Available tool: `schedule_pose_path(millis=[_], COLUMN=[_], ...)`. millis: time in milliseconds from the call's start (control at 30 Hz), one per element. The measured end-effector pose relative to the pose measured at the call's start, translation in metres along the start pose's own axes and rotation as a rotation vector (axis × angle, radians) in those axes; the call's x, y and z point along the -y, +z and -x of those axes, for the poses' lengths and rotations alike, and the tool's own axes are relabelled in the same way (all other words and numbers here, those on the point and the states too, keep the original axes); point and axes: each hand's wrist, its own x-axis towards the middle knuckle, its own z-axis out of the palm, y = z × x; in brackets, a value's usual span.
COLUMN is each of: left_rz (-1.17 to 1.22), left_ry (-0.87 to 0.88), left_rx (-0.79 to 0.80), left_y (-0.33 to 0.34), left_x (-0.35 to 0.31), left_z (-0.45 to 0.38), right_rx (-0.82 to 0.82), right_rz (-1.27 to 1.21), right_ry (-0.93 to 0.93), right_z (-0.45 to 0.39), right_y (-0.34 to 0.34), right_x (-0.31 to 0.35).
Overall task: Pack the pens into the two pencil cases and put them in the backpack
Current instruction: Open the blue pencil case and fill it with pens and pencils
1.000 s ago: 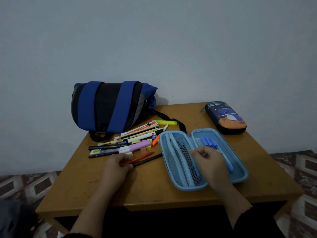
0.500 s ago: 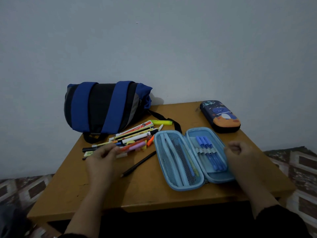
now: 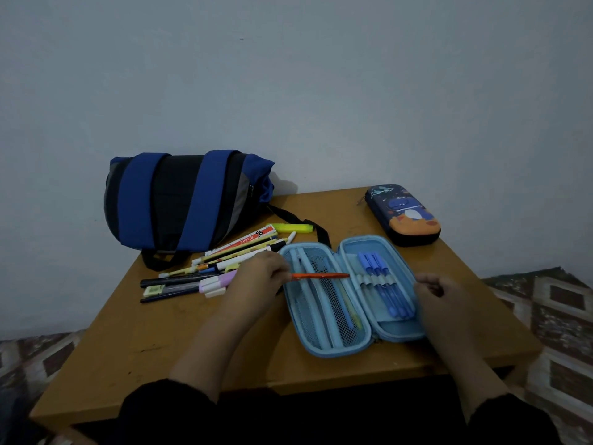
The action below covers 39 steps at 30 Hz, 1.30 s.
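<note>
A: From the head camera, what's the left hand (image 3: 260,277) doing?

B: It pinches an orange pen (image 3: 321,275), held level across the mesh half of the open light-blue pencil case (image 3: 324,350)

A: And the right hand (image 3: 441,292)?

B: Fingers curled, holding nothing, resting at the case's right edge

A: What's in the case?

B: Blue pens (image 3: 383,285) sit under the elastic loops of its right half

A: The remaining pens?

B: A loose pile of pens (image 3: 205,271) lies left of the case, on the wooden table (image 3: 154,342). The blue-and-black backpack (image 3: 183,200) sits behind that pile. A closed dark pencil case (image 3: 405,213) lies behind the open one, to its right
</note>
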Motion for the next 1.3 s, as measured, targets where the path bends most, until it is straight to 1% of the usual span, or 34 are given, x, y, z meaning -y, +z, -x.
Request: schedule_pose_path(millis=[67, 100, 167, 200, 267, 300, 367, 467, 567, 667, 767, 900, 967, 1100, 1300], left_rz=[-0.099, -0.107, -0.03, 0.07, 0.401, 0.583, 0.839, 1.094, 1.189, 1.101, 0.968, 0.845, 0.803, 0.639, 0.341], left_ry=[0.031, 0.028, 0.001, -0.028, -0.099, -0.131, -0.18, -0.255, -0.341, -0.376, -0.341, -0.32, -0.307, -0.291, -0.174], left_rx=[0.094, 0.103, 0.027, -0.03, -0.107, -0.117, -0.123, -0.114, -0.133, -0.189, -0.246, -0.27, -0.23, -0.08, 0.081], left_y=[-0.001, -0.002, -0.004, -0.005, -0.006, -0.005, 0.001, 0.016, 0.034, 0.046, 0.055, 0.062, 0.067, 0.08, 0.084], left_x=[0.002, 0.003, 0.003, 0.002, -0.001, -0.003, -0.01, -0.022, -0.033, -0.044, -0.051, -0.056, -0.057, -0.059, -0.063], left_z=[0.002, 0.003, 0.004, 0.004, 0.0, -0.004, -0.012, -0.03, -0.052, -0.071, -0.086, -0.101, -0.104, -0.103, -0.1], right_rx=[-0.003, -0.001, 0.007, 0.008, 0.008, 0.007, 0.01, 0.015, 0.014, 0.011, 0.0, 0.0, -0.01, -0.018, -0.011], right_rz=[-0.01, -0.014, -0.012, -0.012, -0.012, -0.01, -0.009, -0.002, -0.003, -0.007, 0.006, -0.006, 0.007, 0.006, -0.016], right_ry=[0.0, 0.003, 0.001, 0.003, 0.011, 0.013, 0.013, 0.012, 0.006, -0.001, -0.004, 0.001, 0.0, -0.01, 0.002], right_z=[0.0, 0.0, 0.001, 0.001, 0.002, 0.002, 0.002, 0.003, 0.003, 0.002, 0.003, 0.004, 0.003, 0.002, 0.0], right_y=[0.0, 0.0, 0.0, 0.0, 0.0, 0.0, -0.001, -0.002, -0.001, -0.001, -0.002, -0.001, -0.001, -0.001, 0.001], right_x=[0.0, 0.0, 0.0, 0.0, 0.0, 0.0, 0.0, 0.001, 0.001, 0.0, 0.001, -0.001, -0.002, -0.002, -0.006])
